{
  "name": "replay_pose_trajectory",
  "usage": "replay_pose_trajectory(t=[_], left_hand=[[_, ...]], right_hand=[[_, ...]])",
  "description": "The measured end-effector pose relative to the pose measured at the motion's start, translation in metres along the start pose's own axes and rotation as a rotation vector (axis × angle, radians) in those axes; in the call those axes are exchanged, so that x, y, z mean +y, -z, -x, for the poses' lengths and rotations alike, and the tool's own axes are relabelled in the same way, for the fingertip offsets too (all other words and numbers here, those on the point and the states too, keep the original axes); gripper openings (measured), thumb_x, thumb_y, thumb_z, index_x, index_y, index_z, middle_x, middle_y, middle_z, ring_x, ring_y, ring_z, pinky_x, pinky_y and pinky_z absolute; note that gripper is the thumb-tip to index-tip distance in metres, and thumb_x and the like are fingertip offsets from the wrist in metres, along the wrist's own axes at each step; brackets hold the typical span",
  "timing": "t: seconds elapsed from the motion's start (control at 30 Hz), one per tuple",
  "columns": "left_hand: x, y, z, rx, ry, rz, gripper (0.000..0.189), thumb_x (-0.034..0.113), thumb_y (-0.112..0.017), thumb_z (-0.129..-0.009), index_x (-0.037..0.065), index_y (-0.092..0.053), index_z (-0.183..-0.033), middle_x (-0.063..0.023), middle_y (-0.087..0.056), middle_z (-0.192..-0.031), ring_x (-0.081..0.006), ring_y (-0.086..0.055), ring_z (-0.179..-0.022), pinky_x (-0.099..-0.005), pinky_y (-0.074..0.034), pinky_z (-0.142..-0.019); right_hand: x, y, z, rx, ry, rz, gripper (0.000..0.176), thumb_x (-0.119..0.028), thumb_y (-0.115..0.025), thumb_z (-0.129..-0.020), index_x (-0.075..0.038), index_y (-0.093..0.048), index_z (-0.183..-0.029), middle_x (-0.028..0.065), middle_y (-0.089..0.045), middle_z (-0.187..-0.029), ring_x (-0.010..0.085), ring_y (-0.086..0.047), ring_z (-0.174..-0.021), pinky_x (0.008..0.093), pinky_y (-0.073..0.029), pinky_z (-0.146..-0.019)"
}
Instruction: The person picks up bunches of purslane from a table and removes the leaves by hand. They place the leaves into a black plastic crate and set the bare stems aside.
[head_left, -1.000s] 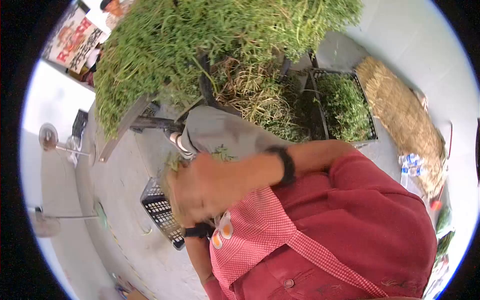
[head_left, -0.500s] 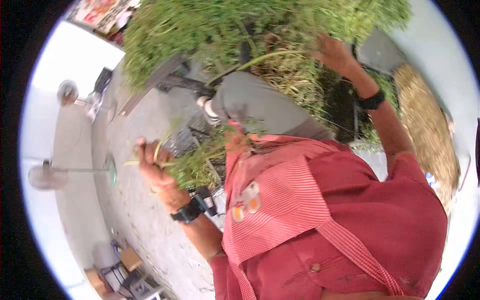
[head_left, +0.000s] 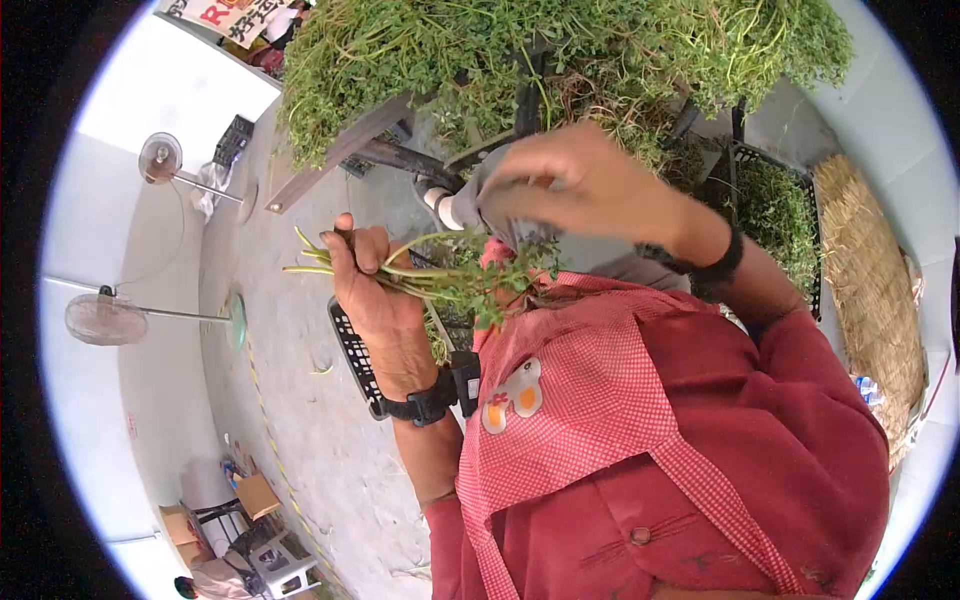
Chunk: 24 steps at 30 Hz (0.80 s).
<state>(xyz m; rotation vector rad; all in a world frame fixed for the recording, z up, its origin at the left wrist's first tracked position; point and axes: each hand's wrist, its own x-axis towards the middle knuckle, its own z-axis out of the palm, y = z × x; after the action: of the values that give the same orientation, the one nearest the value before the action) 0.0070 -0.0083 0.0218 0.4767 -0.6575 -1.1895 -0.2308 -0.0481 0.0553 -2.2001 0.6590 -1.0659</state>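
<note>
In the head view, my left hand (head_left: pixel 370 275) is closed around a small bunch of green leafy stems (head_left: pixel 428 277). The cut ends stick out past the fingers on the left, and the leaves hang toward my red checked apron (head_left: pixel 570 400). My right hand (head_left: pixel 590 190) is raised above my lap, right of the bunch and in front of the table. Motion smears its fingers; they look curled, and I cannot tell whether anything is in them. A large heap of the same greens (head_left: pixel 430 70) covers the table ahead.
Below the table, a black crate (head_left: pixel 805 210) holds more greens at the right, beside a rolled straw mat (head_left: pixel 870 300). Another black crate (head_left: pixel 355 360) stands by my left forearm. Two standing fans (head_left: pixel 105 318) are at the left. Boxes (head_left: pixel 257 495) and a white stool (head_left: pixel 290 570) lie lower left.
My right hand has come away from the heap and moved left and down toward my left hand. The left hand, still holding its stems, has shifted slightly right and up.
</note>
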Motion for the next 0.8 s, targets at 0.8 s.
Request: replay_pose_trajectory(t=[0.8], left_hand=[[-0.035,-0.009,0.015,0.274,-0.026,0.001,0.031,0.036,-0.035,-0.097,0.01,-0.048,-0.087,0.0017,-0.036,-0.057,-0.0151,-0.04,-0.058,-0.0361,-0.041,-0.072]], right_hand=[[0.025,-0.076,0.014,-0.16,0.1,0.256,0.021,-0.023,-0.058,-0.078,-0.002,-0.055,-0.073,0.0176,-0.058,-0.065,0.0361,-0.06,-0.062,0.047,-0.046,-0.055]])
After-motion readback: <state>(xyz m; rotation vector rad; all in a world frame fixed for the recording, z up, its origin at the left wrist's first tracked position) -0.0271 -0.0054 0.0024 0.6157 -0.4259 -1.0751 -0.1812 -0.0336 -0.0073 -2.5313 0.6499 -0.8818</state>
